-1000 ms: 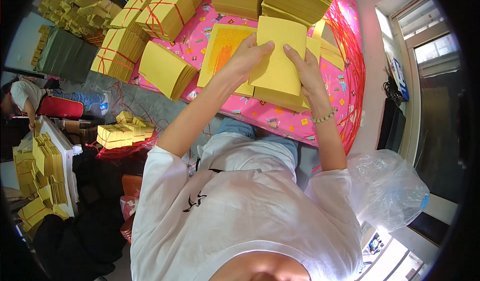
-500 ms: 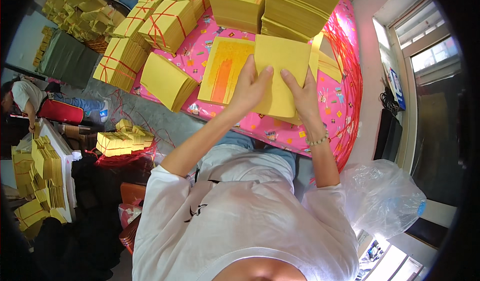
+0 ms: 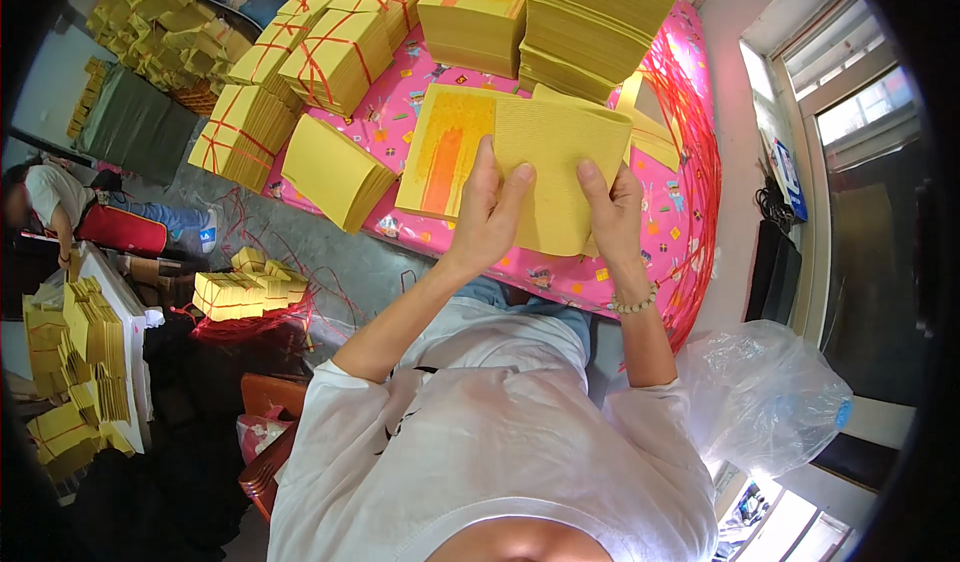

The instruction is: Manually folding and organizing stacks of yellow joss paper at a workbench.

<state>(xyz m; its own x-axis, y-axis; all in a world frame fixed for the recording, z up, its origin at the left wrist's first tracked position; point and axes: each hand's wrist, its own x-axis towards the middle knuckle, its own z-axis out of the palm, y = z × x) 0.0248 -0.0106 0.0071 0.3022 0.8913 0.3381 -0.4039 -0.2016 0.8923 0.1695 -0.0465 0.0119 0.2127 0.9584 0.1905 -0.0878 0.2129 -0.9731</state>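
Note:
Between both hands I hold a stack of yellow paper sheets [image 3: 555, 197] above the pink table. Its face toward me shows fine parallel lines. My left hand [image 3: 490, 207] grips its left side, thumb on the face and fingers mostly hidden. On the right side, my right hand [image 3: 613, 212] grips it the same way. Just left of the held stack lies another yellow paper stack [image 3: 440, 177] with an orange patch on top. A plain yellow stack [image 3: 330, 167] leans over further left. Behind the held stack, part of another yellow piece is covered.
Bundles tied with red string [image 3: 335, 57] stand at the far left of the pink patterned cover [image 3: 395, 142]. Tall paper stacks [image 3: 590, 32] rise at the back. Loose red strings [image 3: 705, 182] hang along the right edge. A clear plastic bag [image 3: 765, 397] and a seated co-worker [image 3: 60, 202] flank me.
The held stack has tilted and come slightly nearer and lower, and its smooth face now shows fine lines. Both hands keep their grip and have moved down a little.

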